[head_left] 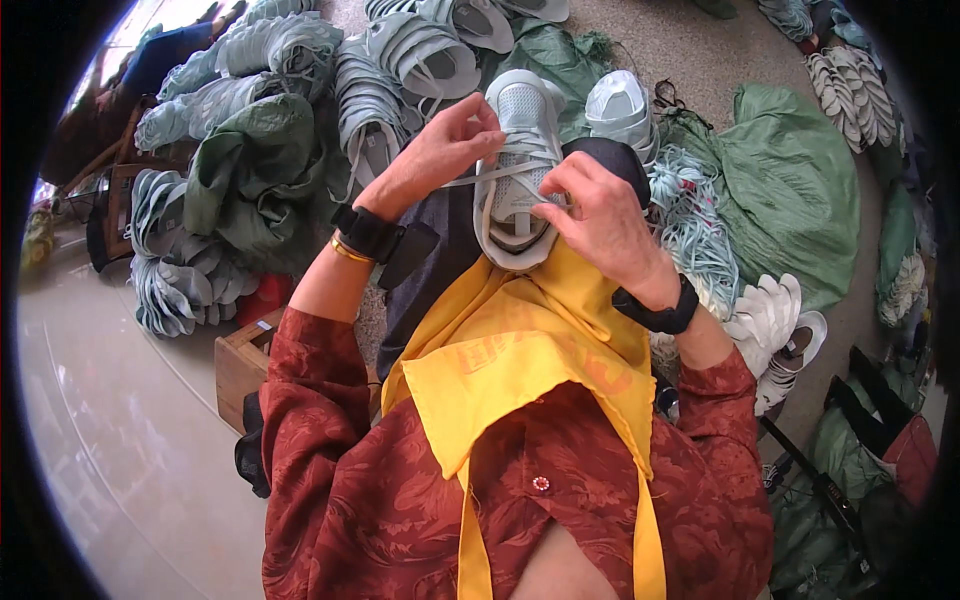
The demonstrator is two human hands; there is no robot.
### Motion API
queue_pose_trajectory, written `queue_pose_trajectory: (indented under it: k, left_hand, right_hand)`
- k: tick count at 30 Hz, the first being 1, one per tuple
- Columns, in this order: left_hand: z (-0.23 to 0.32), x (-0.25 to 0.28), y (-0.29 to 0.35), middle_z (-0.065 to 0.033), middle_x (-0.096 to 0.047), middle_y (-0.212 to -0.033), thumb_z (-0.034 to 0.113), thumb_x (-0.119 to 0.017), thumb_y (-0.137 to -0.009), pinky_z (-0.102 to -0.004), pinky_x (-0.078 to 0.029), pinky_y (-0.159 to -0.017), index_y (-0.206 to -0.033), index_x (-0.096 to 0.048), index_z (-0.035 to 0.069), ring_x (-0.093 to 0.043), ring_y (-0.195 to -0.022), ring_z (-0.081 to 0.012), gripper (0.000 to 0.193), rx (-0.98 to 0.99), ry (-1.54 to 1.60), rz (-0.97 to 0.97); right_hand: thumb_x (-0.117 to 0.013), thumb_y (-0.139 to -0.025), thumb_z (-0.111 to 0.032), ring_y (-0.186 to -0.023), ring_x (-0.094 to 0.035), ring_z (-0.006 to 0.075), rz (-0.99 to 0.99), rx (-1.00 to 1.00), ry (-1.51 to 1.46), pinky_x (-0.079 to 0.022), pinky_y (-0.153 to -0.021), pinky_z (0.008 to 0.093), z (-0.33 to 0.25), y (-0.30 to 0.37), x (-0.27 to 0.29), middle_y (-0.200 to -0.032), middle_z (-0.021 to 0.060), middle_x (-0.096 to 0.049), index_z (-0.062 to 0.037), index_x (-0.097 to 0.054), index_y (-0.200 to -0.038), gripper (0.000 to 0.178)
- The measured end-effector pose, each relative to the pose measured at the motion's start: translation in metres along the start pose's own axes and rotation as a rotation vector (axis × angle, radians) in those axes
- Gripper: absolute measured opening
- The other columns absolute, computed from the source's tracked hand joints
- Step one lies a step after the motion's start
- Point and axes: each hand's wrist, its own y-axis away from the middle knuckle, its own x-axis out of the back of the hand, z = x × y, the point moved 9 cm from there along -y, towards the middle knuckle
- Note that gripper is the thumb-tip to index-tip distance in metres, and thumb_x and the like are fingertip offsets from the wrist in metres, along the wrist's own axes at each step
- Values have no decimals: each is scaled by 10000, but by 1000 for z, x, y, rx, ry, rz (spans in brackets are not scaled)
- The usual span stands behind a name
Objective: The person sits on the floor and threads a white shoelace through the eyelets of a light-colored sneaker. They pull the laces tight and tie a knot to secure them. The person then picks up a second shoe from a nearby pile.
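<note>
A pale grey-green lace-up sneaker (520,160) rests on my lap, toe pointing away from me. Its flat pale shoelace (515,168) crosses the tongue, and one loose length trails out past the left side. By the toe end, on the left, my left hand (462,145) has thumb and fingers pinched together on the lace. My right hand (605,215) is bent over the right side near the ankle opening, its fingers closed around the lace there. The fingertips partly hide the lace ends.
Rows of stacked pale shoe uppers (370,110) lie ahead and left. Another pale shoe (618,105) sits just beyond my right knee. To the right are a bundle of light-blue laces (690,205), a large green sack (790,190) and white shoe parts (765,315). A wooden stool (240,360) stands at left.
</note>
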Motion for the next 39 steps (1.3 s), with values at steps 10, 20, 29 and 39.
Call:
queue_pose_trajectory:
  k: [10,20,29,39]
  left_hand:
    - [-8,1,8,27,-588,-982,161,-624,-1023,-227,-453,-833,-1065,-534,80,-543,-909,-53,128,-69,116,58]
    - [-12,-10,33,29,-551,-924,45,-667,-977,-196,-468,-749,-988,-543,40,-517,-847,-27,125,-156,-41,187]
    - [-13,-9,37,59,-511,-847,44,-676,-972,-185,-404,-651,-944,-530,49,-457,-764,-9,149,-125,-84,193]
    - [-3,-3,47,48,-516,-824,63,-695,-962,-203,-397,-609,-933,-527,70,-476,-708,-27,171,-72,98,141]
  right_hand:
    - [-664,-901,-53,-773,-648,380,-18,-83,-101,-495,-669,457,11,11,14,-823,175,-636,4,-544,-908,133]
    - [-721,-928,-113,-555,-591,72,-13,-457,-407,-464,-515,243,59,27,22,-748,17,-684,-6,-671,-948,120]
    - [-728,-856,-85,-656,-646,286,82,-44,-33,-518,-611,376,32,-33,5,-805,129,-660,-11,-621,-880,132]
    - [-735,-859,-75,-791,-646,330,5,-41,-41,-509,-680,404,6,-2,4,-897,127,-620,-12,-622,-897,135]
